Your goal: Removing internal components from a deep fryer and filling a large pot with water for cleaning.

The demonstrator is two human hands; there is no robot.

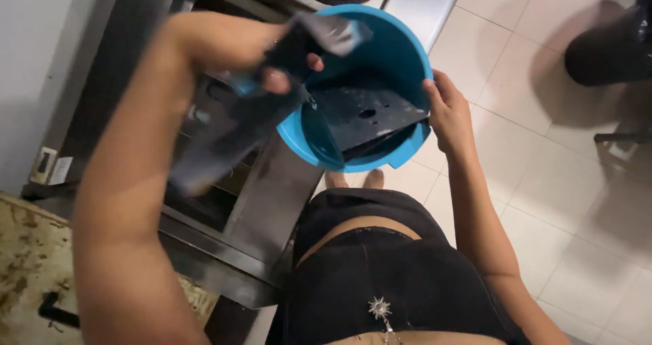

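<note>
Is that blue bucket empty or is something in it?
Not empty. The blue bucket holds a flat dark panel leaning inside, and a little water shows at the bottom.

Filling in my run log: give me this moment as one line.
left hand: holds dark cloth | right hand: grips bucket rim | dark plate in bucket | tiled floor

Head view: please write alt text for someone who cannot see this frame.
Seen from above, a person's right hand grips the rim of a blue bucket holding a dark flat panel, while the left hand holds a blurred dark cloth-like item over it. The bucket is held over a dark metal appliance, beside a pale tiled floor.
</note>
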